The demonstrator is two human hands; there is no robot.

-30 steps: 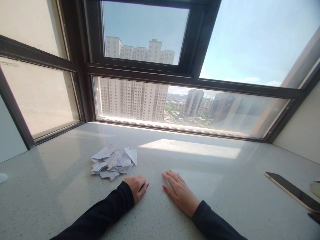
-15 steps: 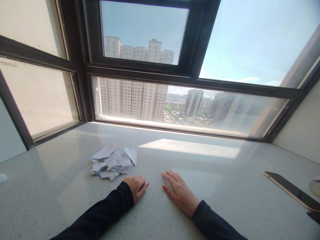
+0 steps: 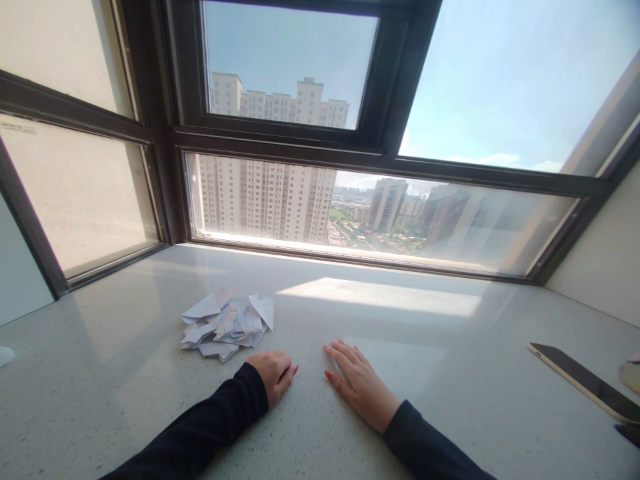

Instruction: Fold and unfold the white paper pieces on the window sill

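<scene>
My left hand [image 3: 275, 375] rests on the pale speckled stone sill [image 3: 350, 320] with its fingers curled under, and nothing shows in it. Just beyond it and to the left lies a small heap of folded white paper pieces [image 3: 227, 325], not touched by the hand. My right hand [image 3: 359, 385] lies flat on the sill a short way to the right, palm down, fingers stretched forward and slightly apart, holding nothing. Both arms wear dark sleeves.
A dark phone [image 3: 585, 381] lies flat at the right edge of the sill, with part of another object [image 3: 631, 373] beyond it. A dark-framed window [image 3: 280, 143] rises along the back and left, and a white wall [image 3: 605, 260] closes the right side.
</scene>
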